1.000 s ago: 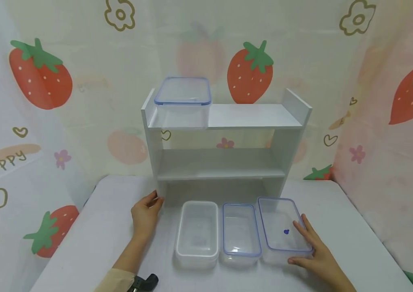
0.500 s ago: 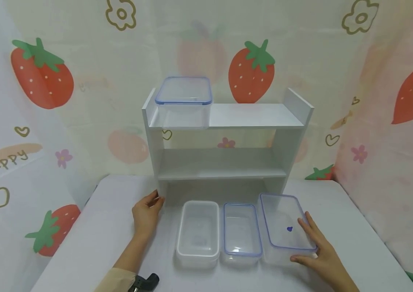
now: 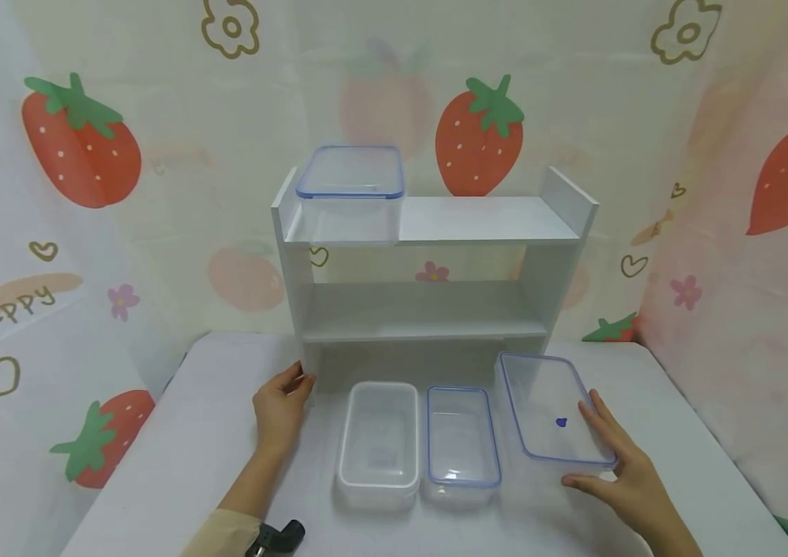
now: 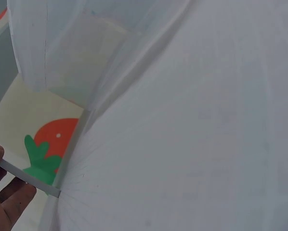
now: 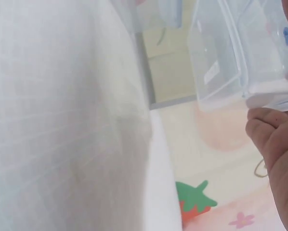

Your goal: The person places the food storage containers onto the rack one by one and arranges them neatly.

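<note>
My right hand [image 3: 633,483] grips a clear food container with a blue-rimmed lid [image 3: 536,387] by its right near corner, thumb on the near side and fingers over the lid. In the right wrist view the container [image 5: 221,72] hangs above the table, tilted. My left hand [image 3: 281,414] pinches the lower front edge of the white shelf unit's left side panel; in the left wrist view, thumb and fingers lie on either side of that panel edge [image 4: 31,180]. A smaller blue-rimmed container [image 3: 463,433] and a white-rimmed container [image 3: 378,433] stand side by side on the table.
The white shelf unit [image 3: 424,309] stands at the back of the white-covered table [image 3: 644,402]. A large blue-lidded container [image 3: 352,174] sits on its top shelf, at the left. Strawberry-patterned cloth [image 3: 178,155] hangs behind and at the sides.
My right hand has raised the blue-rimmed container and shifted it slightly right and toward the shelf, away from the smaller one. The left hand has stayed at the side panel.
</note>
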